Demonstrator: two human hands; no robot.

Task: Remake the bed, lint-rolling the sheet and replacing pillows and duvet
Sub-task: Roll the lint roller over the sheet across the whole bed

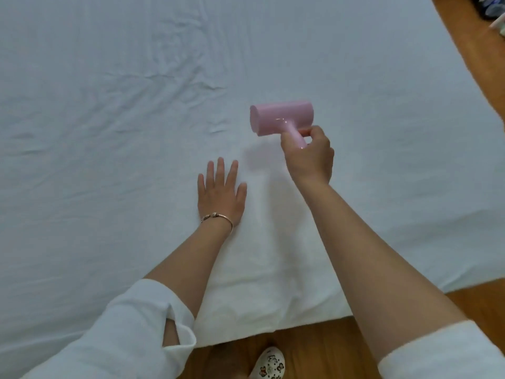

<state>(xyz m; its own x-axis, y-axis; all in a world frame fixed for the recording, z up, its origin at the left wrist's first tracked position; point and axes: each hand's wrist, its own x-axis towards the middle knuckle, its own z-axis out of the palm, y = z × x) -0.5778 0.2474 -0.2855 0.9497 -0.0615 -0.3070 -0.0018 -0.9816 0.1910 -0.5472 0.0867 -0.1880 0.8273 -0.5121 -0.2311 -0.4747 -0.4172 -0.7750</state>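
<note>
Head view: gripping pink lint roller by its handle in right hand, just above white sheet near bed's foot edge. Pressing left hand flat on sheet, fingers spread and released.

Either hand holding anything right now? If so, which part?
Right hand holds the pink lint roller by its handle, roller head free. Left hand holds nothing; it lies flat, fingers spread, on the sheet.
</note>
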